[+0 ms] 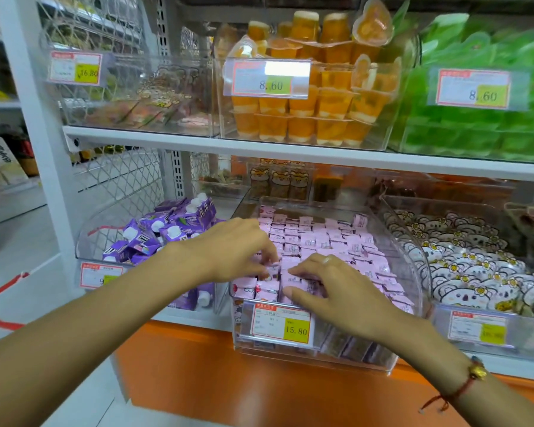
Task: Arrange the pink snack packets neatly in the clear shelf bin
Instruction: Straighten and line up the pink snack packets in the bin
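Head view, shop shelf: your two hands work the near-left corner of the clear shelf bin (pixel 410 257), where rows of pink snack packets (pixel 321 241) stand packed almost to its curved walls. Your left hand (pixel 228 251) reaches in from the left, its fingers curled down and pinching one upright packet (pixel 272 269) just inside the near edge. Your right hand (pixel 327 282) lies flatter across the near rows — fingers spread and only lightly bent, pressing on packet tops, with nothing clearly gripped.

The far and right rows look orderly; the near-left corner is where packets lean and sit at odd angles, so the task seems well along but not finished.

The risks sit right under your palms. Press too hard with the right hand and the near rows could buckle, tipping packets flat and undoing the order. Pull the pinched packet up too quickly and its neighbours may slump into the gap. The bin's near lip is low above the price tag (pixel 282 323), so a loose packet nudged toward you could slide over it and drop to the orange base (pixel 228 380) below. Your left forearm also passes close above the purple cartons (pixel 167 232) in the bin to the left — a wide sweep could knock them.
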### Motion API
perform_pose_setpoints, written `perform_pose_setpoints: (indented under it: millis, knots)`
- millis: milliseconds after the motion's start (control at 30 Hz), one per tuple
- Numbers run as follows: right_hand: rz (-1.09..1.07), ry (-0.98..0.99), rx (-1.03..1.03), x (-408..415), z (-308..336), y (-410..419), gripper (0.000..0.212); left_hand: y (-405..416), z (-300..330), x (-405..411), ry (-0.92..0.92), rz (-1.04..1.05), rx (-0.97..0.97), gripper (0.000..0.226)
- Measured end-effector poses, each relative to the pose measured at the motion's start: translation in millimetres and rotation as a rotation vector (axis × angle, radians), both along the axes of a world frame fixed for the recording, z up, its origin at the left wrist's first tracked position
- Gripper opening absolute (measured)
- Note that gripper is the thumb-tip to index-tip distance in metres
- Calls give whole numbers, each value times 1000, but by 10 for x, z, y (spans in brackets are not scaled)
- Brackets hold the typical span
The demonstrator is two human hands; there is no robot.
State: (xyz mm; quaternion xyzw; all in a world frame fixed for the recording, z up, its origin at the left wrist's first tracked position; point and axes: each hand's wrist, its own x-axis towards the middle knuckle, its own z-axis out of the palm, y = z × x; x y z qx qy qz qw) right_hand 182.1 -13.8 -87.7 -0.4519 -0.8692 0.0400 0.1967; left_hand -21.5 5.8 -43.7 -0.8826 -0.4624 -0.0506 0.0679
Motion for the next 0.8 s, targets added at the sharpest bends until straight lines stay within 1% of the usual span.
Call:
perform_pose_setpoints:
  millis: [100,167,200,233,267,333,367,400,467,500,567,667,800]
  knots:
    - [19,6,22,4,-26,12,52,31,-78,45,99,12,-43,25]
    - [20,-3,35,11,-42,20,51,-12,-94,36,86,15,2,26]
    - [20,-12,35,17,-52,27,50,-55,-112,16,35,17,50,25]
    - [23,-15,31,20,-57,32,47,-110,-145,-12,-77,25,111,24]
    - [27,-5,22,18,-53,36,42,-189,-194,-47,-241,44,184,23]
    - [19,49,-5,-13,-11,76,34,-375,-313,-121,-623,112,306,23]
    - [4,75,-9,-42,25,121,36,-446,-380,-154,-787,150,315,26]
    - [-16,92,-5,-79,65,184,37,-490,-445,-183,-912,190,287,29]
    - [-44,94,13,-167,138,336,27,-505,-549,-211,-1067,273,162,35]
    - [-46,71,19,-217,171,406,24,-497,-591,-217,-1112,307,95,37]
    - [-39,-14,-35,-311,202,526,30,-487,-638,-211,-1155,343,-7,36]
    - [-36,-126,-158,-400,235,628,35,-501,-688,-196,-1153,288,-89,32]
    - [8,-88,-272,-427,287,695,31,-502,-681,-212,-1155,267,-114,36]
